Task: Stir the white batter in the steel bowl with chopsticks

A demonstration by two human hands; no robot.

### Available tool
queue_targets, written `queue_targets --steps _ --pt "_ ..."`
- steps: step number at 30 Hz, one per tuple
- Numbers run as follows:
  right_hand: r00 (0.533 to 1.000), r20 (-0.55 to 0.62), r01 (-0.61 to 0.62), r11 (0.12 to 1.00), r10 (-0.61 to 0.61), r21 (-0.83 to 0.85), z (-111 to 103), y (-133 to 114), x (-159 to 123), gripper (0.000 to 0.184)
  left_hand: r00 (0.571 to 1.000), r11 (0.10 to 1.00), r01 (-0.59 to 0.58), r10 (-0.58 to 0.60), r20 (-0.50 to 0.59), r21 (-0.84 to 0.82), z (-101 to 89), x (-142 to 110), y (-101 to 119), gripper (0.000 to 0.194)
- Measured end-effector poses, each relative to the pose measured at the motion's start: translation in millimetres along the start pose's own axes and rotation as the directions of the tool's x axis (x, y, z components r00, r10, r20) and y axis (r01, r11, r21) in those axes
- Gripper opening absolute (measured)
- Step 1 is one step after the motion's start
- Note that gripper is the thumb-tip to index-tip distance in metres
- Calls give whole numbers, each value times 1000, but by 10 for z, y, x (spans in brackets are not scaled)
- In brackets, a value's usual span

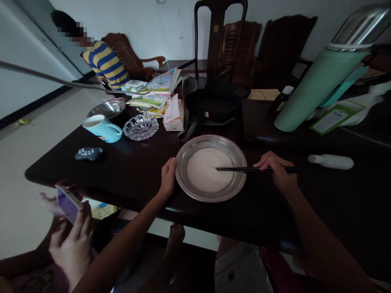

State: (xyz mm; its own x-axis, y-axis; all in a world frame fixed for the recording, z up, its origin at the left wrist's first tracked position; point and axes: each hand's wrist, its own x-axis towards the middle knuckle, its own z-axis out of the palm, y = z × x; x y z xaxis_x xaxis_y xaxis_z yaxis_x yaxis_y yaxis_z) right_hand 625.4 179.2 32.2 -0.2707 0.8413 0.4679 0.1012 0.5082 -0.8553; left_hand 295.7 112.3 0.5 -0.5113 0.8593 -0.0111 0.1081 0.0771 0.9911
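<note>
A metal bowl (210,196) stands on the dark table in front of me, holding a smooth whitish batter (204,175). My left hand (168,176) grips the bowl's left rim, its fingers pressed against the side. In my right hand (279,171) is a pair of dark chopsticks (241,169), held nearly level from the right. Their tips dip into the batter near the middle of the bowl. Whether both sticks are together along the whole length is hard to see.
Left on the table (137,162) are a game controller (88,153), a blue mug (102,129), a glass dish (141,127) and a tissue box (174,116). A green thermos (324,87) and a white bottle (331,161) stand right. Another person's hands hold a phone (69,204) at lower left.
</note>
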Motion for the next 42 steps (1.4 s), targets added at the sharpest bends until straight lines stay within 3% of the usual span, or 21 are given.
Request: queue_targets --steps 5,10,15,20,22,25,27,30,32,35,40,42 --pt "979 201 30 999 -21 -43 18 -4 5 23 1000 1000 -18 18 3 -16 -3 2 -10 37" --pt "1000 6 12 1000 -13 5 -22 3 1 36 999 999 -41 41 6 -18 -3 6 -17 37" --pt "973 230 24 999 -17 -26 4 -17 1 22 999 999 -38 38 6 -13 -3 5 -22 38" --pt "1000 8 14 1000 -14 -4 -41 9 10 37 997 996 -70 71 13 -52 26 0 -12 40" --pt "997 72 18 1000 -18 3 -26 5 6 36 997 995 -77 78 18 -65 43 -4 6 42" --pt "976 217 48 996 -32 -69 21 -13 3 21 996 993 -86 89 28 -77 60 -8 34 42" --pt "986 166 45 993 -27 -108 25 -15 2 18 995 993 -91 93 28 -78 62 -9 42 42" --pt "999 32 19 998 -17 -60 -3 -5 -5 32 996 993 -74 78 39 -88 62 -9 40 42" --pt "996 88 14 1000 -12 -26 0 -6 -10 35 997 993 -66 70 45 -94 62 -10 39 42" --pt "979 202 -7 997 23 -80 33 -27 -9 26 996 993 -76 79 32 -94 66 -11 44 41" --pt "997 -38 -65 996 63 -60 -8 -38 -4 36 996 991 -79 83 37 -105 71 -13 39 40" --pt "999 0 -52 999 52 -13 -19 -40 -8 39 997 992 -68 72 41 -106 69 -14 33 40"
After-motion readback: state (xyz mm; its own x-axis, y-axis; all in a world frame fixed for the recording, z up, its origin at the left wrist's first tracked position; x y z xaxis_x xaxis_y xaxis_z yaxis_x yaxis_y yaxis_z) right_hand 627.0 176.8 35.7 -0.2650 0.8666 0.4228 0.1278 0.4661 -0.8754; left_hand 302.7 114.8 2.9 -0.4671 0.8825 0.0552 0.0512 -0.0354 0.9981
